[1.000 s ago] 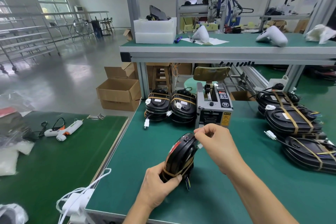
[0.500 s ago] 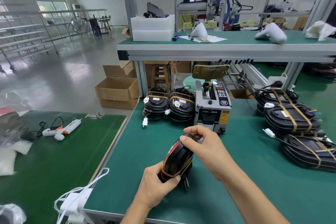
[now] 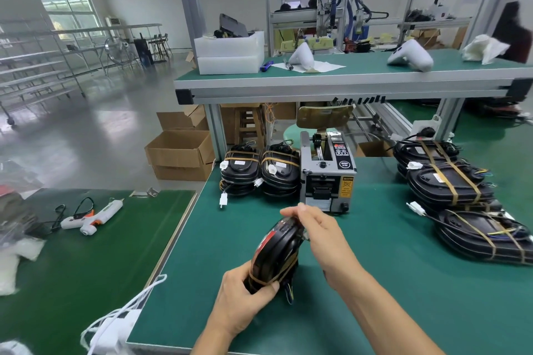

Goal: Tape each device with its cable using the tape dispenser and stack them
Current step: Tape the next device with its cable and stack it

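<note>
A black oval device [image 3: 274,256] with a red patch stands on edge on the green table [image 3: 403,282], a band of brown tape round its lower part. My left hand [image 3: 245,300] grips its near end. My right hand [image 3: 314,228] curls over its top edge, fingers pressing along the rim. The grey tape dispenser [image 3: 327,179] stands just behind. Two taped devices [image 3: 259,171] lean side by side left of the dispenser. A stack of taped devices [image 3: 461,199] lies at the right.
A raised shelf [image 3: 346,81] with white foam blocks and white housings spans the back. The left table holds a white glue gun [image 3: 92,215] and a white cable bundle [image 3: 115,326]. Cardboard boxes [image 3: 178,153] sit on the floor.
My right hand has slid from the dispenser's mouth back over the device's top edge, towards the left. The left hand keeps its grip on the near end.
</note>
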`<state>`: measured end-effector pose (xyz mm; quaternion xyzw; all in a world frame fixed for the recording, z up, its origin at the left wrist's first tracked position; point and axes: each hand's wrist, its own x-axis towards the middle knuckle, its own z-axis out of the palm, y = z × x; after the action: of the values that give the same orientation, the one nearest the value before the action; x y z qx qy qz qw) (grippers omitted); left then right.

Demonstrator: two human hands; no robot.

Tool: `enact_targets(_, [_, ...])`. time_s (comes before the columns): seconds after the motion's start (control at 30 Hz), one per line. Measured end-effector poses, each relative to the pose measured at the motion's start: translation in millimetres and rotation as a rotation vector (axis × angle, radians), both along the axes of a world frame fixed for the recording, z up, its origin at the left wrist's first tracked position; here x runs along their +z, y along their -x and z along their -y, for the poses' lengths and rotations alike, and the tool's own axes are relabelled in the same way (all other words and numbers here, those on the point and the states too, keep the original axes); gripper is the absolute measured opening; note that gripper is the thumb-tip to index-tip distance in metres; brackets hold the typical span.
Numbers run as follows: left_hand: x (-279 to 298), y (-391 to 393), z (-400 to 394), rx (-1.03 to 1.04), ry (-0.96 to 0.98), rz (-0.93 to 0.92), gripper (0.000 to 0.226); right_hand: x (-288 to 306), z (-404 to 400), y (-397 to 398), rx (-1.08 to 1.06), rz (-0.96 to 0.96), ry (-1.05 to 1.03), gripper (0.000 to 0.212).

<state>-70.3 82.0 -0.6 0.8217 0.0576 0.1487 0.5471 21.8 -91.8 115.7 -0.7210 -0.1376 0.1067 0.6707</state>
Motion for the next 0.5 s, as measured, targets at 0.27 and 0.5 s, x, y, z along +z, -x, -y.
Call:
enact_targets(0.27, [5.6, 0.9, 1.3, -0.019, 0.064, -0.014, 0.023, -26.7, 21.4, -13.2, 0.236, 0.323, 0.116, 0.080])
enact_targets(0.5, [9.4, 2.1, 1.8, -0.018, 0.128, -0.015, 0.025, -41.9, 16.5, -26.8, 0.283, 0.075, -0.062, 0.107])
